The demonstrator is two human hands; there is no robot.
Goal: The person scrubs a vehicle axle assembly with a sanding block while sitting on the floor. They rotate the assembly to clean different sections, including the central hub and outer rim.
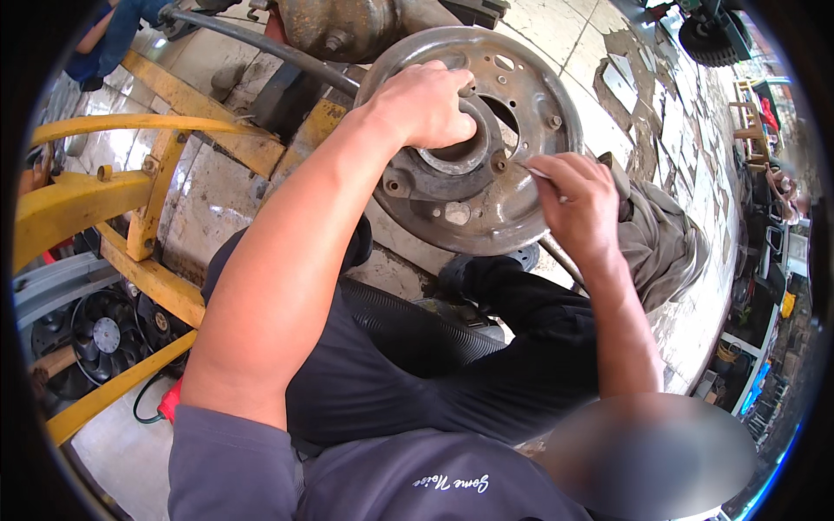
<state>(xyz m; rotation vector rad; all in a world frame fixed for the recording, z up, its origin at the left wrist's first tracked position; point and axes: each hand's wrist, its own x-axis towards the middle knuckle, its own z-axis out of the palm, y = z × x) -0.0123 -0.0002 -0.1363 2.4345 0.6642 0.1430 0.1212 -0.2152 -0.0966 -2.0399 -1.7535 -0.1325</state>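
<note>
A round, worn metal brake backing plate (530, 204) with several holes stands in front of me. At its centre is a thick metal ring-shaped flange (426, 184) with an open bore and bolt holes in its lugs. My left hand (426, 108) grips the upper side of this flange, with fingers curled at the edge of the bore. Beside the flange's right lug, my right hand (578, 195) is closed in a pinch. A small, thin whitish piece (539, 174) shows at its fingertips, too small for me to name.
A metal rod (261, 48) runs to the plate from the upper left, below a rusty housing (334, 26). Yellow metal frames (82, 204) stand at left, near black fans (104, 334). A grey-brown cloth (660, 239) lies at right, with broken tiles (621, 87) beyond.
</note>
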